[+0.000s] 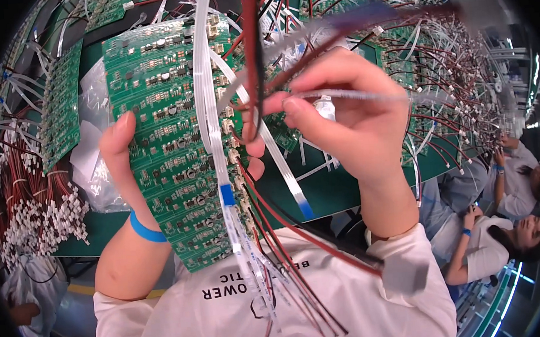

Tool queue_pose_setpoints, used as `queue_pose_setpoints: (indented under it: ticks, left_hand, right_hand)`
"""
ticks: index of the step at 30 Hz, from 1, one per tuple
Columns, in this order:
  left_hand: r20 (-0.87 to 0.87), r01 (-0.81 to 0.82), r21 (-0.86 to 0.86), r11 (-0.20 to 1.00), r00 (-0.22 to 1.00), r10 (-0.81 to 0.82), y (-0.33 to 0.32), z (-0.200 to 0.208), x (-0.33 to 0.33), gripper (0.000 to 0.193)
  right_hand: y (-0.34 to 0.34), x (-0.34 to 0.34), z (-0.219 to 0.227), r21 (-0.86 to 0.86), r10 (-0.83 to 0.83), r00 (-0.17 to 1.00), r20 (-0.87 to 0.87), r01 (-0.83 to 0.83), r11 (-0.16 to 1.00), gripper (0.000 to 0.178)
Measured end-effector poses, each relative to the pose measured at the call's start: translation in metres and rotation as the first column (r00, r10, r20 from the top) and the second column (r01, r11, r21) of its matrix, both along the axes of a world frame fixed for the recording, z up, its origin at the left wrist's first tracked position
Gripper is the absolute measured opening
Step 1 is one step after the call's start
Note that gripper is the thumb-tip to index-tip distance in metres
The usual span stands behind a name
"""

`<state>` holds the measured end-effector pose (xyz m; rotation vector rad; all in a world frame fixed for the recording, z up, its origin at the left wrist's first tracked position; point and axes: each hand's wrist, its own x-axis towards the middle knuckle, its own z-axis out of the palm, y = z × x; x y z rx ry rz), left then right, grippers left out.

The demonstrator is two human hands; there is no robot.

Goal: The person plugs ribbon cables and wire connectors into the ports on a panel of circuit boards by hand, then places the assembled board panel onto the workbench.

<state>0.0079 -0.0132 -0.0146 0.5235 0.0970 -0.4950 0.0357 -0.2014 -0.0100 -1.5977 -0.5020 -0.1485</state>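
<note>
My left hand (116,141) grips a green circuit board panel (173,131) from its left edge, thumb on top. Some of its fingertips show beyond the right edge, and the rest are hidden underneath. My right hand (356,109) is at the panel's right edge, thumb and forefinger pinched on a pale, blurred ribbon cable (352,94). Small white connectors (229,126) line that edge. White ribbon cables (203,66) with blue ends lie across the panel. Dark red and black wires (253,51) pass close to my right fingertips, blurred. Others hang toward my shirt.
More green boards with wires (62,101) stand at left and right. Bundles of red wires with white plugs (41,209) hang at the left. A clear plastic bag (105,186) lies on the green table (340,192). Co-workers (497,240) sit at the right.
</note>
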Motion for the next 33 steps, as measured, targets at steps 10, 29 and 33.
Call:
queue_pose_setpoints:
  ticks: [10,29,33]
  left_hand:
    - [-0.042,0.168,-0.291,0.942,0.981,-0.188,0.010,-0.010,0.007,0.091]
    - [0.144,0.022,0.084,0.996,0.989,-0.034,0.000,-0.006,-0.003,0.075]
    - [0.146,-0.021,0.044,0.999,0.989,0.015,0.001,-0.008,-0.008,0.075]
  right_hand:
    - [-0.014,0.010,0.019,-0.486,0.208,0.853,0.479,0.060,0.872,0.020]
    - [0.005,-0.010,0.008,-0.390,0.026,0.942,0.336,0.114,0.914,0.011]
    - [0.001,-0.005,0.007,-0.429,0.082,0.887,0.454,0.136,0.893,0.017]
